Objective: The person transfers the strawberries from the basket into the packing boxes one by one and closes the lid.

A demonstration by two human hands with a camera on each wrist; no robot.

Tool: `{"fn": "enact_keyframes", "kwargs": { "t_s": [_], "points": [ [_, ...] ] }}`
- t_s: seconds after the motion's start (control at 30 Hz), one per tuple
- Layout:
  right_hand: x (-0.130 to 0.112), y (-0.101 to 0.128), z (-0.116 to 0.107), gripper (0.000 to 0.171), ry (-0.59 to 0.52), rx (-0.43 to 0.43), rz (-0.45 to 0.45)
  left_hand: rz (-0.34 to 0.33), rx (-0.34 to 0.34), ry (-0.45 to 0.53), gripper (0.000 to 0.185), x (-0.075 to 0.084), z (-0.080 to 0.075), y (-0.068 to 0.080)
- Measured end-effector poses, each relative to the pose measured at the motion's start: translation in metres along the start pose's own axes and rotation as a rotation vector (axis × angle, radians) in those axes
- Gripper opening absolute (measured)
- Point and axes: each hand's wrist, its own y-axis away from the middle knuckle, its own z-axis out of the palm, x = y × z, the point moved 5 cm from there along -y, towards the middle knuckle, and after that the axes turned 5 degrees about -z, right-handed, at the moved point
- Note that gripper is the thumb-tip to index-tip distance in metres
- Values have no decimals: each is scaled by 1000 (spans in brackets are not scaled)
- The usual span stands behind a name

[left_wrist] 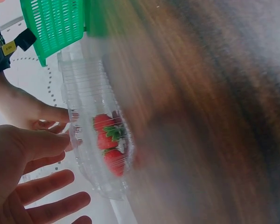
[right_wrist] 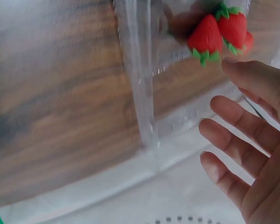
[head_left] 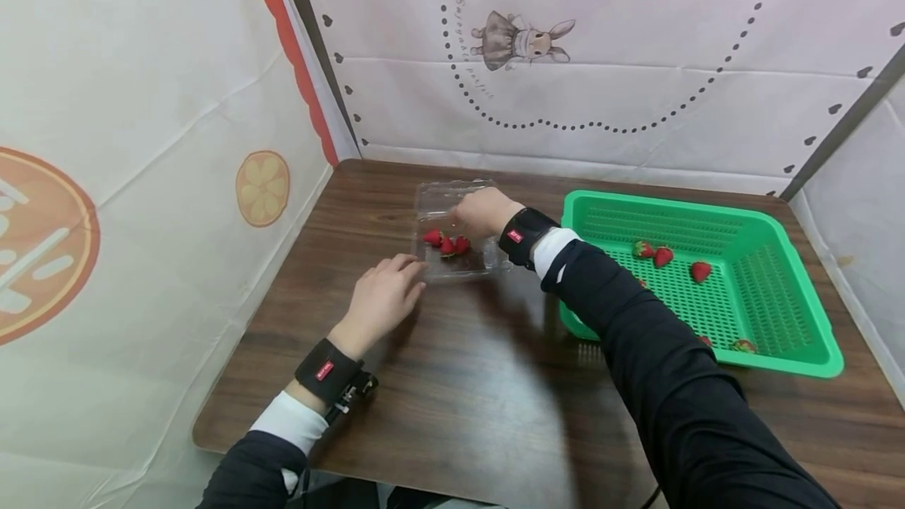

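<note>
Head view alone shows the green basket [head_left: 792, 320]; wrist views show both hands, left [left_wrist: 23, 177] and right [right_wrist: 252, 154], spread loose beside the clear box [left_wrist: 95, 135].

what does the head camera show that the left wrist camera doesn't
Only the head view shows the strawberries in the green basket, the whole wooden table, both wrist straps and the rabbit backdrop. Only the left wrist view shows the left hand from below, fingers spread beside the clear plastic container, with no grip on it. Both show the three strawberries inside the container and the right hand at it.
</note>
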Motion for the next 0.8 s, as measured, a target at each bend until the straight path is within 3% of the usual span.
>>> {"fn": "enact_keyframes", "kwargs": {
  "t_s": [0.37,0.63,0.8],
  "points": [
    [40,45,-34,39,-49,41,88,73,40,27,35,24,-5,-21],
    [71,80,-30,25,-40,96,135,191,66,23,32,67,-9,-42],
    [89,103,-25,32,-79,69,184,299,75,18,31,99,-7,-51]
  ]
}}
